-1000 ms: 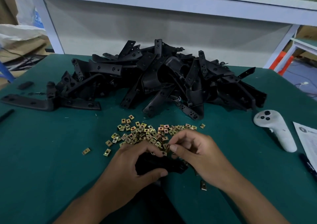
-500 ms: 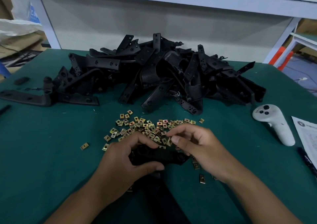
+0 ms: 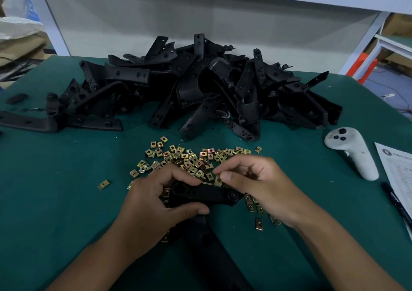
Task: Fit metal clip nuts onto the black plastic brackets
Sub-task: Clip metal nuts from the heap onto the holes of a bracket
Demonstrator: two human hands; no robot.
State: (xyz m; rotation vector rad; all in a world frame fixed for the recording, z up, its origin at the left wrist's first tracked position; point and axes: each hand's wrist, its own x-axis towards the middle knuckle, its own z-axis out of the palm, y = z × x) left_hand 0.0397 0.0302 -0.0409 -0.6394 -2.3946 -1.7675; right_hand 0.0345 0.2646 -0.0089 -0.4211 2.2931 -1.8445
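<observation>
While the left hand point(image 3: 153, 203) grips a black bracket point(image 3: 207, 193) on the green surface point(image 3: 55, 201), thumb under and fingers curled over it, the right hand point(image 3: 256, 183) at three o'clock of it pinches a clip nut point(image 3: 218, 180) just above the bracket's far edge. Loose clip nuts point(image 3: 189, 157) lie at twelve o'clock; beyond them sits the bracket pile point(image 3: 200, 85).

- Bracket pile point(image 3: 200, 90) lies at the far middle of the desk point(image 3: 55, 201).
- Loose clip nuts point(image 3: 189, 159) are scattered on the desk just in front of the pile.
- Held bracket point(image 3: 205, 193) sits nearer than the nuts, between left hand point(image 3: 153, 203) and right hand point(image 3: 256, 183).
- Controller point(image 3: 352, 152) lies to the right; paper sheet point(image 3: 399, 170) further right at the desk edge.
</observation>
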